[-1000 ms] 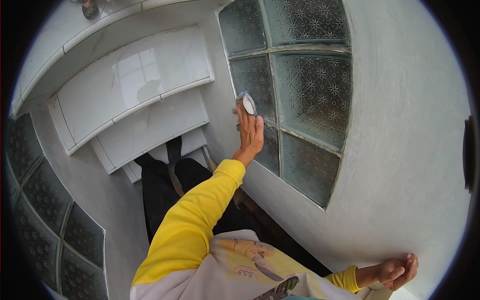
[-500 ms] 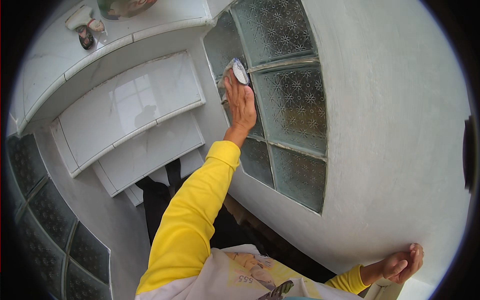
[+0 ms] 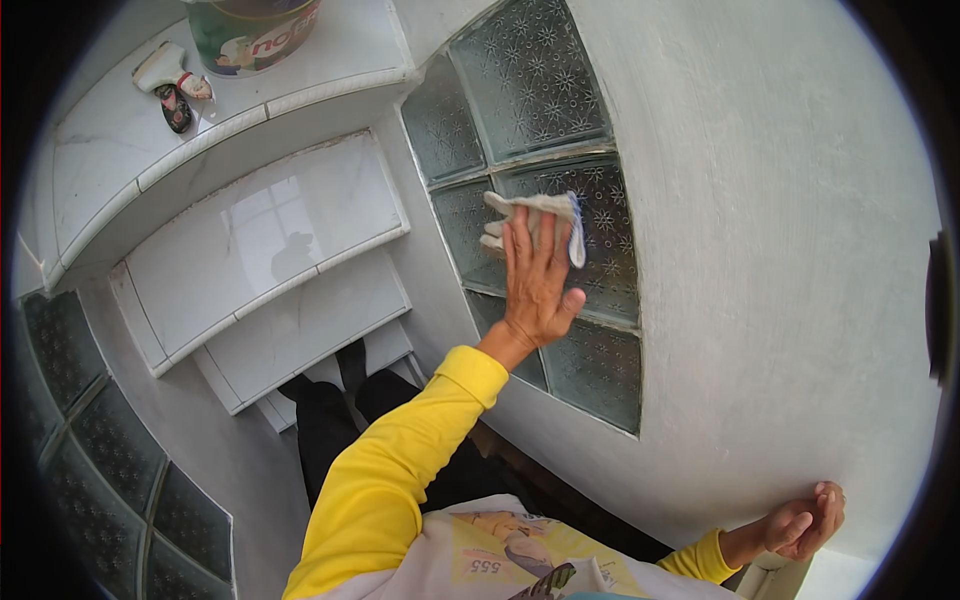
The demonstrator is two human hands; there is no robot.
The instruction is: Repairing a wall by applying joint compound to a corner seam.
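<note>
My left hand [image 3: 540, 290] is spread flat over a white knit glove [image 3: 548, 205] with a blue-edged cuff, pressing it as a rag against a patterned glass block. The glove is empty, and its limp fingers stick out to the left of my own. This glass block window [image 3: 590, 370], set in the pale wall, has several star-patterned panes with light joints. At the lower right, my right hand [image 3: 808, 522] rests near the wall, palm partly turned up. Its fingers curl loosely, thumb apart, with nothing in them.
White tiled steps [image 3: 265, 225] descend at the left. On the upper ledge lie a scraper-like tool [image 3: 165, 70] and a dark-handled tool [image 3: 173, 108], beside a green bucket [image 3: 245, 45]. Another glass block window [image 3: 110, 430] is at the lower left. Plain pale wall [image 3: 760, 250] spans the right.
My left hand has slid the glove rightward and down, from the left column of panes onto the middle right pane. The view has shifted slightly, showing more bucket. My right hand stays put.
</note>
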